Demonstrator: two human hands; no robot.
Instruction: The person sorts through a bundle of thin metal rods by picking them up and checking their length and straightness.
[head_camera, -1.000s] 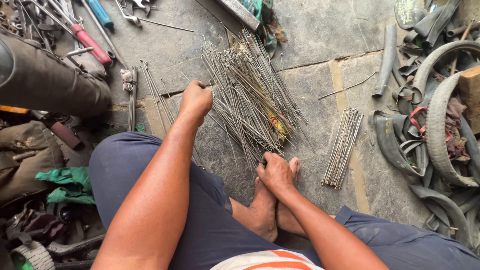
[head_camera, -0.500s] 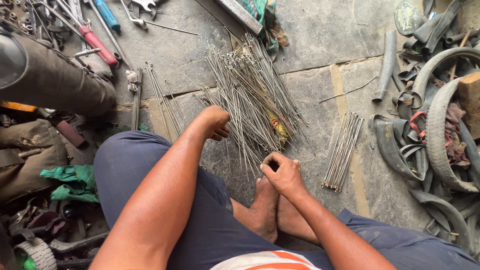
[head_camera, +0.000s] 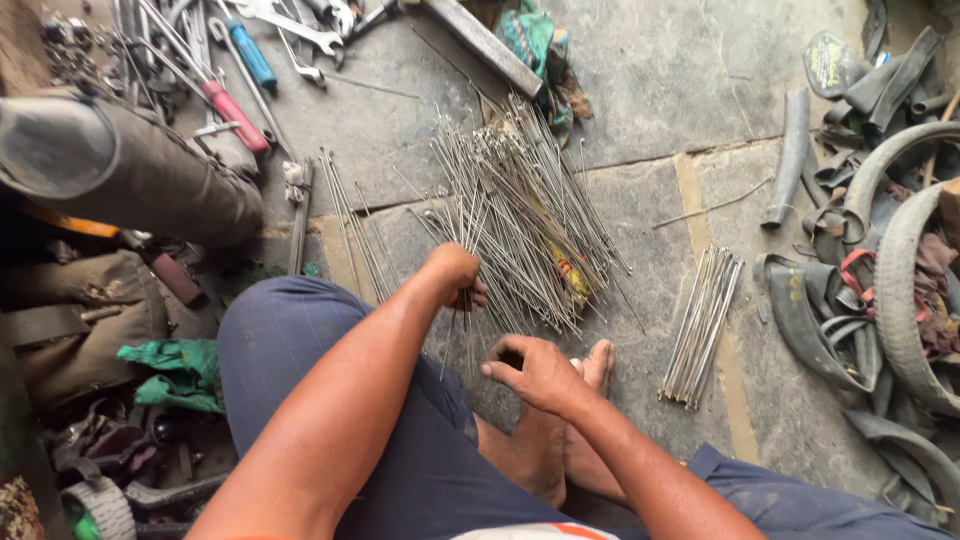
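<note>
Left hand (head_camera: 455, 275) grips thin steel spokes (head_camera: 530, 215) (rt hand (head_camera: 535, 370) loose).

Head cam, steep down, close.

Two hands work here: the left hand (head_camera: 455, 275) and the right hand (head_camera: 535, 370). Two bare feet (head_camera: 560, 440) rest on the floor. Metal spokes lie in three groups: one big heap (head_camera: 530, 205), one small bundle (head_camera: 702, 325), one loose row (head_camera: 350, 225); too many to count singly. Two screwdrivers: one red-handled (head_camera: 235, 115), one blue-handled (head_camera: 250, 55).
</note>
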